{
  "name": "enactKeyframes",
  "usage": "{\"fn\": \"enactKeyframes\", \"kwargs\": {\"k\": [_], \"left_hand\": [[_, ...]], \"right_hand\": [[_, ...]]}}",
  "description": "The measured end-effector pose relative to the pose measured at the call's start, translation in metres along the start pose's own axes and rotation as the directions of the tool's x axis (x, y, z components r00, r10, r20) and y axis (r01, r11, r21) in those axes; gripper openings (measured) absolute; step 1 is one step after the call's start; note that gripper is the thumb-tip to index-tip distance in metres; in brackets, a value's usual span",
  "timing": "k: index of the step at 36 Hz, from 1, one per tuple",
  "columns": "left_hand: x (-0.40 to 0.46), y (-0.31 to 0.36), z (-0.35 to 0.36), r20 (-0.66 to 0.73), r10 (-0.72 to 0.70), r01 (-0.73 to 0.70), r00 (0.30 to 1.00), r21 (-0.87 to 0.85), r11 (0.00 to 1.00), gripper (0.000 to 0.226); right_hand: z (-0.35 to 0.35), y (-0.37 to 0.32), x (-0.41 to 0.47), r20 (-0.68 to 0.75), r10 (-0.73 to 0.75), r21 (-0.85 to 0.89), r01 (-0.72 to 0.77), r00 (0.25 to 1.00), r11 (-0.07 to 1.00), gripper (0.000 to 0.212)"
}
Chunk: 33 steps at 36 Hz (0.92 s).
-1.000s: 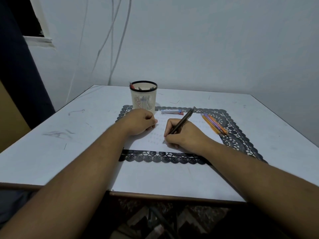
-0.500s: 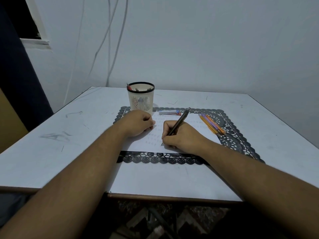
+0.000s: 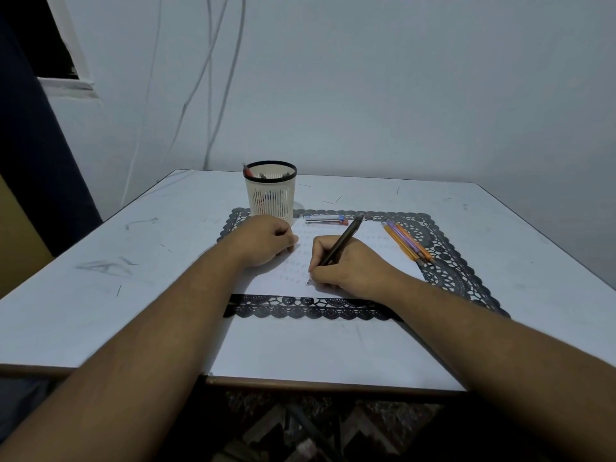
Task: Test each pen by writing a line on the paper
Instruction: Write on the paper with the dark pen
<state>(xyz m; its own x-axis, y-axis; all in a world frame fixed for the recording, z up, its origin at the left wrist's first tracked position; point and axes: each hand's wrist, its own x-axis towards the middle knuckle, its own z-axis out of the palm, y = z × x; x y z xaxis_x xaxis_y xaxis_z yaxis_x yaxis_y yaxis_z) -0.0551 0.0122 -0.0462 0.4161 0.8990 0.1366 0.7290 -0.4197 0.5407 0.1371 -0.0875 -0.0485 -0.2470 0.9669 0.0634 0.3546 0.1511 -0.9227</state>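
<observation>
Rows already marked our paper (image 3: 376,238); right hand (image 3: 346,261) gripped a black pen (image 3: 340,240) mid-line, left hand (image 3: 266,240) fisted, empty, cup (image 3: 270,195) at eleven o'clock untested.

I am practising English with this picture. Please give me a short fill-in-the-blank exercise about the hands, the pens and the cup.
1. The right hand grips a ____ pen with its tip on the paper.
2. The left hand rests on the paper as a loose ____.
3. The cup with a black rim holds more ____.
4. The orange pens lie to the ____ of the paper.

Missing words: black; fist; pens; right
</observation>
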Motion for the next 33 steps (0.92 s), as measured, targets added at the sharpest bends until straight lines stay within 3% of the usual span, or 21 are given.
{"fn": "enactKeyframes", "kwargs": {"k": [5,10,17,33], "left_hand": [[-0.0013,0.0016,-0.0003,0.006,0.007,-0.007,1.0,0.006,1.0,0.032],[-0.002,0.0013,-0.0015,0.003,0.002,-0.002,1.0,-0.003,1.0,0.033],[-0.0013,0.0004,-0.0015,0.009,0.006,-0.006,1.0,0.002,1.0,0.036],[0.0008,-0.002,-0.0003,0.003,-0.004,0.004,1.0,-0.01,1.0,0.036]], "right_hand": [[-0.0033,0.0037,0.0018,-0.059,0.026,0.113,-0.019,0.998,0.993,0.018],[-0.0021,0.0026,0.0006,-0.057,-0.009,-0.001,0.009,0.998,1.0,0.027],[-0.0019,-0.0008,-0.0006,-0.064,-0.015,-0.09,0.009,0.998,0.996,0.023],[0.0008,-0.004,-0.0022,-0.076,-0.03,-0.149,0.019,0.997,0.989,0.028]]}}
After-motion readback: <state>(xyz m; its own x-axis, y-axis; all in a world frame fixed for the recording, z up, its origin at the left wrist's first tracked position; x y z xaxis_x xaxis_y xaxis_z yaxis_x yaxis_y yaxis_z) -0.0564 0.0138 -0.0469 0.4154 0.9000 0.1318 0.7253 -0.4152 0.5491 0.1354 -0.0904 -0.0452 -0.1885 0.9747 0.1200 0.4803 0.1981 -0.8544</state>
